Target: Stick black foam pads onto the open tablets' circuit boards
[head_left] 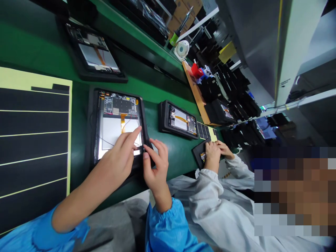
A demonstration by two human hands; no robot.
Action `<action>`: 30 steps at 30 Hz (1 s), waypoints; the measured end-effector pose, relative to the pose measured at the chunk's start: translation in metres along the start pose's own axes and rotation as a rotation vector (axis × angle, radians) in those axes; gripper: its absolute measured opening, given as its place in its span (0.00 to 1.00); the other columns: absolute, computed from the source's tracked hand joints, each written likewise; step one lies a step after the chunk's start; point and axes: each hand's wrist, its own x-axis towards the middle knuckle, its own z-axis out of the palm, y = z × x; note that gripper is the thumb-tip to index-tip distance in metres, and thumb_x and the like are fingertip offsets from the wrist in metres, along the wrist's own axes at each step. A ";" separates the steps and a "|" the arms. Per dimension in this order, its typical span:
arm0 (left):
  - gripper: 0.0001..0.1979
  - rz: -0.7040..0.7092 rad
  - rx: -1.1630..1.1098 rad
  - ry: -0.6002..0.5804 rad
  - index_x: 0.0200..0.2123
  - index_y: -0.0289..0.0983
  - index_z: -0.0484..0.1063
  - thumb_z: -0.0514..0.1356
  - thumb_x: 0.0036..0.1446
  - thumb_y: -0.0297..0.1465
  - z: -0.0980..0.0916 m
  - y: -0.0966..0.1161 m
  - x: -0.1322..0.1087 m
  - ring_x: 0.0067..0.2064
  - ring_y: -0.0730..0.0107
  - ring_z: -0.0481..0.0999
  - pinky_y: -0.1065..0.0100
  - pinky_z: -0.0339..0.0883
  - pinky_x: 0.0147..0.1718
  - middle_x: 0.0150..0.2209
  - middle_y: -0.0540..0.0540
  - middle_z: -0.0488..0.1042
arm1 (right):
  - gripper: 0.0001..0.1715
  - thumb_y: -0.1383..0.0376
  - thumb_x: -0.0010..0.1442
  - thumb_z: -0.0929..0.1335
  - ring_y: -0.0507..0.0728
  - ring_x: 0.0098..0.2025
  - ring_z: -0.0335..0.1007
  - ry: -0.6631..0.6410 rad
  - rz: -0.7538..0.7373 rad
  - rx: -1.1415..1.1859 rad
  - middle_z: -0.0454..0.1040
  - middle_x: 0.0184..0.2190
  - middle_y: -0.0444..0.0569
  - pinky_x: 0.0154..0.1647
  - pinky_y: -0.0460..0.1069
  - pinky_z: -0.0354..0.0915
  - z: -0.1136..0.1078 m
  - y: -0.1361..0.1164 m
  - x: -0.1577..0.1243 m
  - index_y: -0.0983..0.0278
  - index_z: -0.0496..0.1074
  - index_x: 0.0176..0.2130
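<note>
FOAM SHEET: A black foam sheet [34,140] with pale yellow strips lay at far left on the green bench [178,157].

UPPER TABLET: A second opened tablet [98,52] sat in a dark tray, beyond the work.

LEFT HAND: The left hand [118,157], in a blue sleeve [34,234], reached over the lower screen area. Its index finger [133,134] was extended onto the open tablet and gripped nothing visible.

TASK THING: The open tablet [118,124] lay in a black jig [91,126] at the bench edge, with its circuit board [120,104] and orange flex cable [123,122] exposed.

HANDLING: Judged light, thin and fragile; the flex looked soft and easily creased. The frame edges seemed the safest hold, away from board and cable.

RIGHT HAND: The right hand [156,164] sat at the tablet's near edge, thumb and forefinger narrow. I could not tell whether they held anything.

FAR RIGHT: A co-worker's hands [214,152], in white sleeves [210,199], worked on a small dark unit [201,154], just past a third tablet [181,119].
</note>
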 end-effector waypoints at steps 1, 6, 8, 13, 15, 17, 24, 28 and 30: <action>0.29 -0.001 0.001 0.000 0.70 0.37 0.56 0.45 0.68 0.27 0.000 0.000 0.000 0.45 0.63 0.80 0.63 0.78 0.43 0.53 0.38 0.70 | 0.17 0.66 0.69 0.65 0.66 0.65 0.66 -0.035 -0.020 -0.023 0.76 0.60 0.55 0.67 0.69 0.63 0.000 0.000 0.000 0.57 0.80 0.52; 0.29 0.013 0.028 0.016 0.71 0.37 0.56 0.45 0.68 0.27 0.001 -0.001 0.000 0.46 0.62 0.80 0.63 0.77 0.43 0.53 0.39 0.71 | 0.18 0.64 0.69 0.68 0.68 0.72 0.57 -0.188 -0.093 -0.113 0.74 0.63 0.55 0.70 0.69 0.61 -0.009 -0.003 0.002 0.58 0.78 0.57; 0.29 0.020 0.028 0.022 0.71 0.38 0.56 0.45 0.68 0.27 0.001 -0.001 0.000 0.46 0.62 0.80 0.63 0.77 0.43 0.53 0.39 0.71 | 0.17 0.63 0.70 0.68 0.68 0.73 0.57 -0.196 -0.070 -0.056 0.74 0.64 0.53 0.70 0.69 0.60 -0.014 -0.003 0.004 0.57 0.80 0.55; 0.27 0.041 -0.004 0.022 0.70 0.38 0.56 0.45 0.70 0.26 0.002 -0.001 -0.001 0.44 0.64 0.81 0.64 0.76 0.43 0.52 0.40 0.71 | 0.18 0.65 0.73 0.64 0.64 0.68 0.65 -0.034 0.101 0.107 0.76 0.61 0.53 0.70 0.67 0.61 -0.018 0.002 0.005 0.55 0.80 0.55; 0.27 0.043 -0.002 0.026 0.71 0.38 0.55 0.45 0.70 0.27 0.002 -0.002 -0.001 0.46 0.62 0.80 0.62 0.76 0.45 0.53 0.39 0.71 | 0.18 0.65 0.72 0.65 0.65 0.71 0.60 -0.113 0.045 0.049 0.73 0.64 0.54 0.71 0.68 0.59 -0.017 0.003 0.004 0.56 0.79 0.56; 0.28 0.038 0.004 0.023 0.72 0.38 0.54 0.45 0.70 0.27 0.002 -0.002 -0.001 0.48 0.59 0.80 0.59 0.76 0.47 0.54 0.38 0.70 | 0.18 0.65 0.71 0.66 0.66 0.74 0.54 -0.209 -0.029 -0.023 0.70 0.67 0.55 0.72 0.69 0.59 -0.017 0.003 0.004 0.58 0.79 0.57; 0.29 0.054 0.014 0.034 0.72 0.37 0.53 0.44 0.69 0.25 0.003 -0.005 -0.001 0.51 0.58 0.79 0.57 0.76 0.49 0.55 0.38 0.69 | 0.14 0.67 0.69 0.68 0.65 0.67 0.65 -0.155 -0.176 -0.032 0.78 0.58 0.55 0.67 0.66 0.66 -0.019 0.001 0.013 0.57 0.82 0.50; 0.29 0.085 0.064 0.053 0.71 0.35 0.53 0.44 0.69 0.23 0.002 -0.002 -0.002 0.54 0.58 0.78 0.59 0.76 0.51 0.55 0.38 0.70 | 0.14 0.67 0.70 0.67 0.64 0.65 0.66 -0.172 -0.259 -0.084 0.79 0.56 0.56 0.65 0.64 0.69 -0.012 0.002 0.013 0.61 0.80 0.51; 0.28 0.096 0.115 0.090 0.71 0.35 0.55 0.44 0.69 0.23 -0.002 0.002 -0.004 0.56 0.57 0.77 0.59 0.75 0.51 0.55 0.37 0.70 | 0.14 0.67 0.70 0.67 0.65 0.66 0.64 -0.184 -0.288 -0.146 0.78 0.57 0.57 0.65 0.64 0.68 -0.010 0.000 0.013 0.64 0.79 0.52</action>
